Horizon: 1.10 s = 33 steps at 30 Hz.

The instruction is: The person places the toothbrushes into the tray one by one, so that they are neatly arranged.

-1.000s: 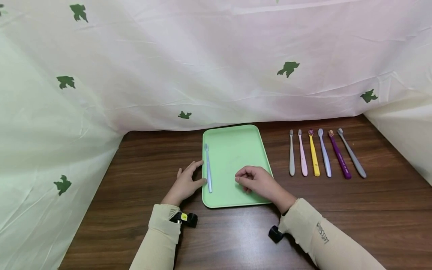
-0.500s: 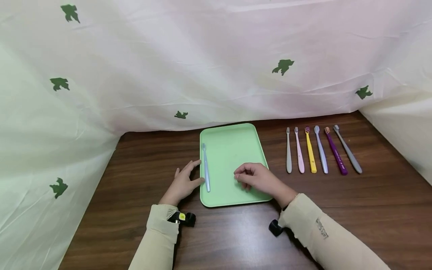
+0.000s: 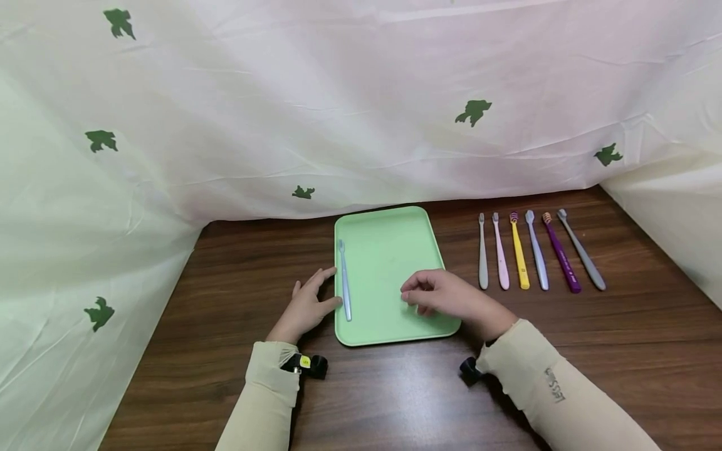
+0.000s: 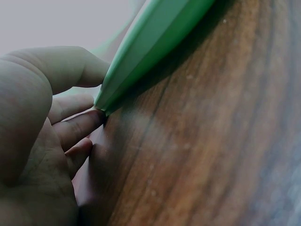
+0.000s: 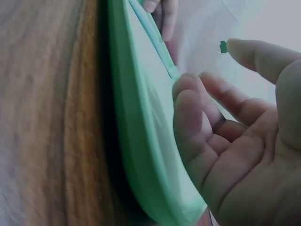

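On the rectangular green tray [image 3: 389, 247], slim blue toothbrush [image 3: 345, 283] lies lengthwise, nearer left hand [image 3: 304, 310] than right hand [image 3: 442, 293]. Both half-open, empty.

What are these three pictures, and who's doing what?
No machine here: you see a person's bare left hand and right hand, with a small camera on each wrist. The wide picture comes from a camera worn on the head, looking down; the two close-ups come from the wrists. On the wooden table lies a green tray with one light-blue toothbrush along its left side. Six more toothbrushes lie to its right. The left hand touches the tray's left edge; the right hand is over the tray, holding nothing.
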Each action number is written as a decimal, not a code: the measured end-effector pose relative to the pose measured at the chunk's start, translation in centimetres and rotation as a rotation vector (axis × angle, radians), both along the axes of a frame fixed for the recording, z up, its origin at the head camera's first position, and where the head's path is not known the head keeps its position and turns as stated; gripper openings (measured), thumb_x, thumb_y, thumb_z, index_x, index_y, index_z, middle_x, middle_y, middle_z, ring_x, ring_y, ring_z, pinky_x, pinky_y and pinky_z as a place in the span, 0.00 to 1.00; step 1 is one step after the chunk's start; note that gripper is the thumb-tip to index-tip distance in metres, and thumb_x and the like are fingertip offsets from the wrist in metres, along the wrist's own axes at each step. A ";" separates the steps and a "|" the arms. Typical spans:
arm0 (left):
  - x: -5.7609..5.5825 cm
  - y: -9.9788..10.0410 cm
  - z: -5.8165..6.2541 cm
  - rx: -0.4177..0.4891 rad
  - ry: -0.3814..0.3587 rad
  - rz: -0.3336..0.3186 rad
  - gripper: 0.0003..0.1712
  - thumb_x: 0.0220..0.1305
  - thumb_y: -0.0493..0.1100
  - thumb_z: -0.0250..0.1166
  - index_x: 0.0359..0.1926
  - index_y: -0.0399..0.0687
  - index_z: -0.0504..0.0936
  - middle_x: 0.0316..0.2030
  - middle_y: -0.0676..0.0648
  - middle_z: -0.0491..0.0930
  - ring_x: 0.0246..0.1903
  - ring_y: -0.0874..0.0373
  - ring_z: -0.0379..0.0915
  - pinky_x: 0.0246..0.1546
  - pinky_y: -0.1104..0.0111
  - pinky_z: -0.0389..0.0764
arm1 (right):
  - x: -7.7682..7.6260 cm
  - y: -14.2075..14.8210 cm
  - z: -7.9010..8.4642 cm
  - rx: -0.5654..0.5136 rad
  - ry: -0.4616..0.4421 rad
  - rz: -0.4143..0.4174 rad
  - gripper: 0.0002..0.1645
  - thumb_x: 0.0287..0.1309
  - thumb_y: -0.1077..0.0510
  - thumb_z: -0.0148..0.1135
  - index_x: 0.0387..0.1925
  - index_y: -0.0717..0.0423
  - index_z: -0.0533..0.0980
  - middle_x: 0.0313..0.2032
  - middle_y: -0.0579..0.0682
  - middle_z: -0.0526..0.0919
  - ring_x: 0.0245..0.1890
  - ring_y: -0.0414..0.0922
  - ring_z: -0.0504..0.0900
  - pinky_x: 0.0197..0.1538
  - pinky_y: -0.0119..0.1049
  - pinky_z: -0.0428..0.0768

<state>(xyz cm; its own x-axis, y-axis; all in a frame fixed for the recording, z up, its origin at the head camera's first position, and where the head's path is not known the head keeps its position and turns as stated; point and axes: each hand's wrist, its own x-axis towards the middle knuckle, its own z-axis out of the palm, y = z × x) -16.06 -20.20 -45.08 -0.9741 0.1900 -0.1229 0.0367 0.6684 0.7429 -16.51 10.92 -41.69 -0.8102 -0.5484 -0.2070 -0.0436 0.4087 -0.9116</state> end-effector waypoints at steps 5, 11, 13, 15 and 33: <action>0.0 0.0 0.0 0.000 -0.003 0.004 0.38 0.67 0.45 0.67 0.75 0.52 0.65 0.74 0.47 0.63 0.77 0.52 0.44 0.74 0.49 0.26 | -0.4 0.9 0.1 0.017 0.006 0.072 0.21 0.71 0.50 0.59 0.54 0.63 0.79 0.41 0.55 0.84 0.37 0.49 0.83 0.40 0.44 0.83; 0.0 0.0 0.1 0.003 -0.001 0.014 0.38 0.66 0.45 0.68 0.74 0.53 0.65 0.73 0.47 0.64 0.77 0.52 0.45 0.74 0.49 0.26 | -0.7 1.8 0.5 0.017 0.015 0.077 0.23 0.70 0.50 0.60 0.56 0.64 0.78 0.42 0.56 0.84 0.38 0.50 0.83 0.40 0.45 0.82; 0.0 0.1 0.1 0.005 0.000 0.015 0.38 0.66 0.44 0.68 0.74 0.53 0.66 0.73 0.47 0.64 0.77 0.52 0.45 0.74 0.49 0.26 | -0.8 2.1 0.6 0.020 0.019 0.074 0.23 0.70 0.50 0.59 0.56 0.64 0.77 0.42 0.57 0.84 0.38 0.51 0.83 0.41 0.46 0.82; 0.0 0.1 0.1 0.006 0.001 0.015 0.38 0.66 0.45 0.68 0.74 0.53 0.66 0.73 0.47 0.64 0.77 0.52 0.45 0.74 0.49 0.26 | -0.8 2.4 0.8 0.024 0.021 0.075 0.24 0.71 0.50 0.59 0.57 0.64 0.77 0.43 0.57 0.84 0.39 0.51 0.83 0.42 0.46 0.82; 0.0 0.1 0.1 0.009 -0.002 0.008 0.38 0.66 0.45 0.67 0.75 0.52 0.65 0.73 0.47 0.63 0.77 0.51 0.45 0.74 0.49 0.26 | -1.8 5.5 1.9 0.064 0.031 -0.025 0.28 0.70 0.48 0.61 0.61 0.64 0.74 0.42 0.57 0.83 0.40 0.51 0.83 0.45 0.42 0.81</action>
<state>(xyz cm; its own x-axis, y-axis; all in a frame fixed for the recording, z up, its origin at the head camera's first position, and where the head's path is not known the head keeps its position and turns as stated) -16.02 -20.13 -45.00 -0.9754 0.1829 -0.1234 0.0295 0.6622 0.7487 -18.27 16.38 -39.76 -0.8303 -0.5138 -0.2160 -0.0602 0.4678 -0.8818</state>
